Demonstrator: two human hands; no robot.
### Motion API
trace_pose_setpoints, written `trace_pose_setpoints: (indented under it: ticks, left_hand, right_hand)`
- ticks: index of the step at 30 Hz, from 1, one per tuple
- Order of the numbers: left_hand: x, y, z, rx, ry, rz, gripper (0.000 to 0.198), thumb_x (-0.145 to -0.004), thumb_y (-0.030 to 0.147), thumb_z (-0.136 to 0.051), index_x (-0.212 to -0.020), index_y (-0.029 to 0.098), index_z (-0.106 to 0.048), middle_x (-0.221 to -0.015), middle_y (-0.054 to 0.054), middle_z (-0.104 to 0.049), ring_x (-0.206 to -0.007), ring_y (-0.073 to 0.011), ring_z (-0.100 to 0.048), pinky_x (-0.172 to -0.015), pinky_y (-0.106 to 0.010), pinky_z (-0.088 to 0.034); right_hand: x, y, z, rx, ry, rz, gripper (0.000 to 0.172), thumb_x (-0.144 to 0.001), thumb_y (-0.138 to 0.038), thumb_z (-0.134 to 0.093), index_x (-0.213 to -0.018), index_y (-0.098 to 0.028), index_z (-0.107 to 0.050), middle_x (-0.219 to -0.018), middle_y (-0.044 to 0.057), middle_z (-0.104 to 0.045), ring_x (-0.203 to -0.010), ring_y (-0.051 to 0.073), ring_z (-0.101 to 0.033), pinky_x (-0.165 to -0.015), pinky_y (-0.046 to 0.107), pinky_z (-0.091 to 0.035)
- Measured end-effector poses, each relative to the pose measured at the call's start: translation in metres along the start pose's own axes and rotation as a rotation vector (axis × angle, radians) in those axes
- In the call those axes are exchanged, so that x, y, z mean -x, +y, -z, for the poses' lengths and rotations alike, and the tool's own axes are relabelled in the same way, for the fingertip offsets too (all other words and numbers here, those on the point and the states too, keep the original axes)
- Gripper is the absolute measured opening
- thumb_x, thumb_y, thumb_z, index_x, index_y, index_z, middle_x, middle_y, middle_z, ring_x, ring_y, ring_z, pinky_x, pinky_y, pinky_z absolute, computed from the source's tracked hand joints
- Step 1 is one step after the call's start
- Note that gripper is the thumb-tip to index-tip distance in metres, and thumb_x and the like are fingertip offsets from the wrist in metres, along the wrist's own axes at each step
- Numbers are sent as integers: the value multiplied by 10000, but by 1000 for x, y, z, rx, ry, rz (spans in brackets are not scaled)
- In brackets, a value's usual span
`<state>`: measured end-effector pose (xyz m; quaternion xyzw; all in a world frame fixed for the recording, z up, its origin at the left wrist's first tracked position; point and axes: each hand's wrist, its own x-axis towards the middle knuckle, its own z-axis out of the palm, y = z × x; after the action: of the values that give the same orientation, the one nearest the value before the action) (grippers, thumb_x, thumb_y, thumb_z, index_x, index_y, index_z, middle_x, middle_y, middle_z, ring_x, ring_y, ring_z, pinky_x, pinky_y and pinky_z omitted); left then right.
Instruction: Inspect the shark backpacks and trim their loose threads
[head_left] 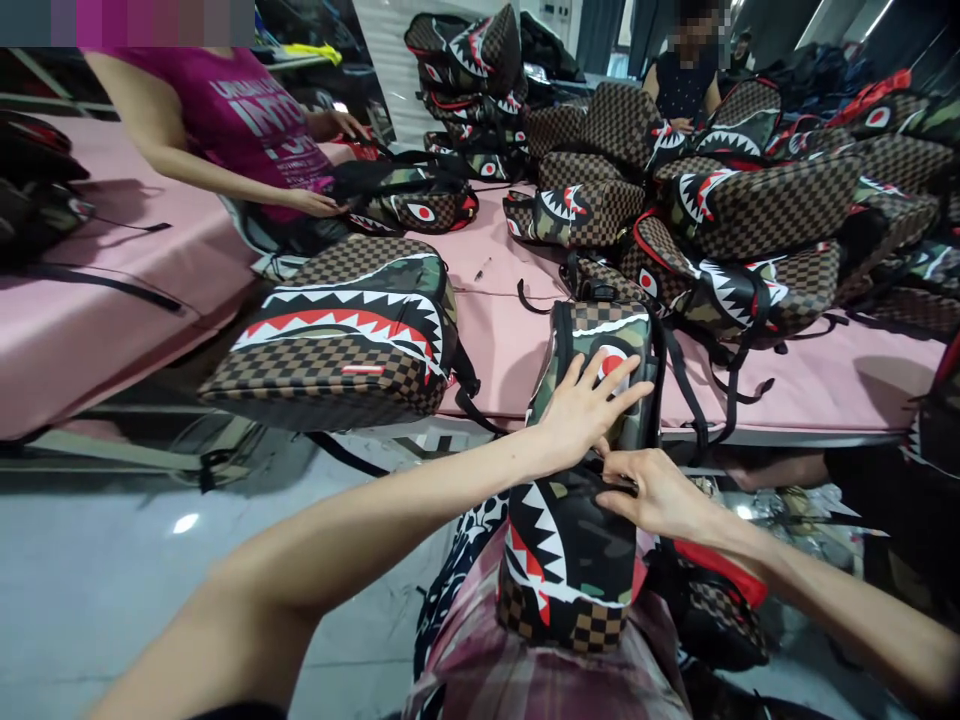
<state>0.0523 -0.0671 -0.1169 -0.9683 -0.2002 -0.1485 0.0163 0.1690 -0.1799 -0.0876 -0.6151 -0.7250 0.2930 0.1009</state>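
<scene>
A backpack (574, 540) with a shark-mouth print, camouflage and brown checks lies lengthwise before me, one end on my lap and the other against the pink table edge. My left hand (589, 405) rests on its upper part with fingers spread, beside the printed red-and-white eye. Just below, my right hand (651, 490) is closed in a pinch at the middle of the bag. What lies between those fingertips is hidden. To the left, a second shark-print backpack (337, 345) rests at the table's edge.
Many similar bags (757, 210) are heaped on the pink table (499, 260) at right and back. A person in a magenta shirt (247, 120) handles another backpack (420, 205). Black straps (694, 400) hang over the front edge. Another bag (716, 610) sits low at my right.
</scene>
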Motion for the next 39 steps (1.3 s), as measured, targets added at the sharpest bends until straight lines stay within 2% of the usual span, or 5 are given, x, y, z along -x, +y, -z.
trace_pose_setpoints:
  ticks: [12, 24, 33, 36, 39]
  left_hand:
    - [-4, -1, -11, 27, 5, -12, 946, -657, 378, -741, -1428, 285, -200, -1532, -46, -106, -1377, -366, -96, -1085, -548, -176]
    - [3, -3, 2, -23, -104, -83, 1175, -523, 464, -812, -1444, 210, -128, -1525, -143, -61, -1368, -414, -49, -1072, -592, -135]
    - [16, -2, 9, 89, 29, -100, 761, -715, 349, -710, -1361, 207, -334, -1457, -130, -309, -1356, -316, -228, -1075, -506, -241]
    - [42, -1, 18, 255, 58, -163, 347, -817, 431, -573, -1064, 187, -571, -1077, -71, -639, -1163, -209, -498, -1058, -434, -302]
    - [70, 10, 18, 293, 33, -168, 287, -802, 453, -583, -873, 175, -591, -835, -22, -666, -996, -184, -583, -1091, -463, -237]
  right_hand:
    - [2, 17, -10, -99, 73, 140, 199, -705, -187, -548, -598, -194, -380, -556, -61, -406, -522, 88, -350, -530, 222, -264]
    - [7, 7, -7, 275, 62, 106, 147, -809, -303, -584, -724, -183, -582, -771, 22, -627, -666, 157, -590, -539, 241, -281]
    - [22, 13, -14, 169, 119, 264, 210, -838, -231, -530, -642, -179, -477, -696, -19, -484, -538, 86, -450, -491, 235, -236]
    - [30, 16, -16, 266, 160, 201, 167, -855, -212, -498, -691, -182, -508, -737, -13, -495, -532, 84, -453, -468, 243, -206]
    - [36, 16, -25, 375, 277, 186, 168, -848, -181, -485, -684, -186, -517, -709, -18, -495, -491, 86, -405, -460, 261, -181]
